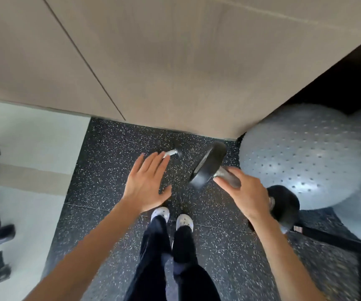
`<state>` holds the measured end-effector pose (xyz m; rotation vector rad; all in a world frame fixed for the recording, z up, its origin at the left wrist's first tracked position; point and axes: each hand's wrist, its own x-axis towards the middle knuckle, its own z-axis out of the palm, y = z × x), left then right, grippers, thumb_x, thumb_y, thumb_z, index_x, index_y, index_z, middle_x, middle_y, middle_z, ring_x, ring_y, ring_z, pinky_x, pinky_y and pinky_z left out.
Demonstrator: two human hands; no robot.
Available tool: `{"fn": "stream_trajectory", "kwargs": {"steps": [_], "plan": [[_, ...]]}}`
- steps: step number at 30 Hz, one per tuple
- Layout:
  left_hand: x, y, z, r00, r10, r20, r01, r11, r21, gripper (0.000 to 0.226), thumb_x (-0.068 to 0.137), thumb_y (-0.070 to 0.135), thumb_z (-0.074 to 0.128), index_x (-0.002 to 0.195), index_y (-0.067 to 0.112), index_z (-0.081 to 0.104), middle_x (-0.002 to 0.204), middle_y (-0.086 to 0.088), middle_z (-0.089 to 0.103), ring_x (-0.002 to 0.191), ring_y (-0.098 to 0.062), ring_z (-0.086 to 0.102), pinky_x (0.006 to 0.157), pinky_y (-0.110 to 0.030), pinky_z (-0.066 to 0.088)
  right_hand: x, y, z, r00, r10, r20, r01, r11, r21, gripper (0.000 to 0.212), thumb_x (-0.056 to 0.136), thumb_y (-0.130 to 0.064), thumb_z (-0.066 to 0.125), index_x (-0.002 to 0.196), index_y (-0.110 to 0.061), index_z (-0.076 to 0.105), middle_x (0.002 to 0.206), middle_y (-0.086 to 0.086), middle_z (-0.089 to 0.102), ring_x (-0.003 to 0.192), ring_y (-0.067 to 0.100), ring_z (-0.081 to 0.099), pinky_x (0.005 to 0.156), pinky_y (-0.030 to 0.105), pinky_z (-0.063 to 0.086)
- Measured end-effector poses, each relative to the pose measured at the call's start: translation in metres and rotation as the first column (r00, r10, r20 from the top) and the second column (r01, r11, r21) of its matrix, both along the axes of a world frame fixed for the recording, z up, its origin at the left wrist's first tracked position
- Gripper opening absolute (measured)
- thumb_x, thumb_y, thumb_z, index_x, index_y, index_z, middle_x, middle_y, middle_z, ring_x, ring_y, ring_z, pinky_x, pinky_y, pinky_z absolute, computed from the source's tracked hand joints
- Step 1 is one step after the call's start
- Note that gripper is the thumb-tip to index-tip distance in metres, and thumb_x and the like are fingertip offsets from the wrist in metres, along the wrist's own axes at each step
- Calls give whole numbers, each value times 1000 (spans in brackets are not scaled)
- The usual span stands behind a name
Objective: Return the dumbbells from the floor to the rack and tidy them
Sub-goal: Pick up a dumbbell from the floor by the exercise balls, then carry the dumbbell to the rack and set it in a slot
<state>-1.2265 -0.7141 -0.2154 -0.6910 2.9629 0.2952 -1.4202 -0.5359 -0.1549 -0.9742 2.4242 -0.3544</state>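
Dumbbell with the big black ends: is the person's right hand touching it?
Touching. The head view shows the right hand gripping the dumbbell, fingers curled round its metal handle.

L hand open, R hand gripping dumbbell

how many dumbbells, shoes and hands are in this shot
dumbbells: 2
shoes: 2
hands: 2
total: 6
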Motion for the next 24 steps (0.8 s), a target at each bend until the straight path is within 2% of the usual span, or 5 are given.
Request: {"fn": "stream_trajectory", "kwargs": {"steps": [3, 7, 11, 15, 24], "plan": [[-15, 14, 32, 993, -120, -11, 119, 993, -13, 72, 82, 52, 41, 141, 10, 42, 141, -11, 48, 129, -29, 45, 112, -50, 28, 6, 34, 32, 988, -149, 30, 151, 986, -67, 67, 70, -78, 38, 117, -35, 57, 88, -6, 70, 81, 16, 65, 74, 35, 54], [-47, 20, 55, 941, -338, -1, 337, 939, -74, 74, 81, 55, 37, 141, 11, 41, 142, -12, 47, 130, -30, 44, 111, -52, 26, 20, 79, 54, 938, -346, 28, 347, 931, -116, 63, 69, -77, 41, 112, -34, 60, 76, -2, 68, 67, 17, 64, 64, 34, 55], [-83, 27, 68, 834, -552, -10, 546, 828, -130, 76, 82, 57, 38, 142, 12, 39, 142, -12, 45, 132, -31, 40, 112, -53, 21, 46, 118, 59, 783, -609, 126, 621, 775, -116, 59, 70, -71, 51, 112, -30, 61, 75, -6, 66, 64, 11, 60, 61, 29, 50], [-117, 39, 78, 637, -771, 24, 765, 627, -147, 76, 82, 58, 35, 143, 13, 38, 146, -12, 41, 136, -31, 31, 112, -55, 22, 89, 142, 62, 566, -816, 115, 824, 557, -103, 78, 64, -82, 45, 121, -30, 57, 82, -4, 69, 69, 17, 64, 69, 37, 56], [-134, 120, 93, 51, -999, 9, 992, 50, -120, 72, 86, 57, 36, 145, 16, 36, 147, -10, 40, 137, -30, 33, 112, -53, 23, 231, 162, 78, -41, -995, 91, 994, -50, -98, 60, 72, -75, 47, 114, -33, 57, 60, -8, 57, 55, 12, 53, 55, 29, 43]]}}
